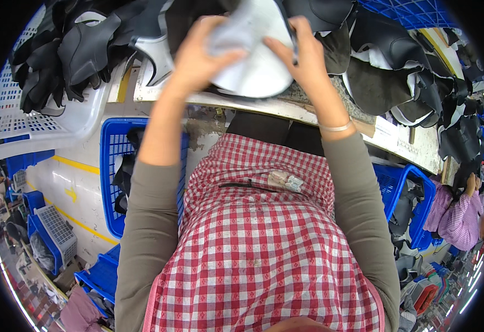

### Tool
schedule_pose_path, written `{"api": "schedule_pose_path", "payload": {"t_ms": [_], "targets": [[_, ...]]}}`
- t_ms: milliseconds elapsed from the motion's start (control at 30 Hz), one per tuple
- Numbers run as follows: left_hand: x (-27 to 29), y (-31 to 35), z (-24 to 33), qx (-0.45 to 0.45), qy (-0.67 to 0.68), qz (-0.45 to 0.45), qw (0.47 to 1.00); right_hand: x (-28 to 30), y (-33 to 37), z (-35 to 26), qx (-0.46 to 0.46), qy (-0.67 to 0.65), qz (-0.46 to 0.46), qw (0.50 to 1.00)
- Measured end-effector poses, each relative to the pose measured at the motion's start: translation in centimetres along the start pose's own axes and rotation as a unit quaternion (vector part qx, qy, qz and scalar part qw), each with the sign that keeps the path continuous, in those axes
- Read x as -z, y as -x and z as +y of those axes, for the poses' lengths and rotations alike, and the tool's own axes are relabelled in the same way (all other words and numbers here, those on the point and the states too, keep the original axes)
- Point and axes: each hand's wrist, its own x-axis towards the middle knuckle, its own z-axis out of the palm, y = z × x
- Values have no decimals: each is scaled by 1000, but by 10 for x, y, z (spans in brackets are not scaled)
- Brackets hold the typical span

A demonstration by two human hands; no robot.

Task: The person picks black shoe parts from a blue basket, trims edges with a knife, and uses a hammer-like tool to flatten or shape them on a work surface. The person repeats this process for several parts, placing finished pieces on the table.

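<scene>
Over the far workbench, both hands grip a curved piece (258, 69) whose white inner face is turned up, with a dark edge along its right side. It looks like a shoe upper, partly smeared by motion. My left hand (198, 61) is closed on its left side, thumb lying across the white face; the other fingers are partly hidden. On the right edge, my right hand (304, 58) pinches it with the thumb on top and the fingers behind. Beside my left hand lies a black piece with white lining (156, 52). Black leather pieces (383, 41) are heaped right of my right hand.
A white basket (48, 124) at far left carries black cut pieces (90, 50). Blue crates (109, 182) stand below the bench (405, 141) on both sides. Another blue basket (408, 12) sits at the back. A co-worker in a pink checked sleeve (455, 224) is at right.
</scene>
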Motion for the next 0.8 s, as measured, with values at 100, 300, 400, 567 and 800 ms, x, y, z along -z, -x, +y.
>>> {"api": "schedule_pose_path", "payload": {"t_ms": [100, 300, 400, 567, 800], "targets": [[-65, 14, -5, -114, -343, -38, 932, 28, 45, 4, -121, -8, -10, 993], [-70, -10, -49, -155, -274, 18, 949, 63, 69, -6, -49, -304, -126, 943], [-65, -28, -55, -156, -320, 5, 934, 45, 67, -1, -216, -315, -162, 910], [-72, -32, -46, -147, -362, 3, 920, 26, 69, 17, -199, -252, -60, 945], [-59, -32, -30, -151, -262, -41, 952, 21, 70, 17, -148, -182, -29, 972]]}}
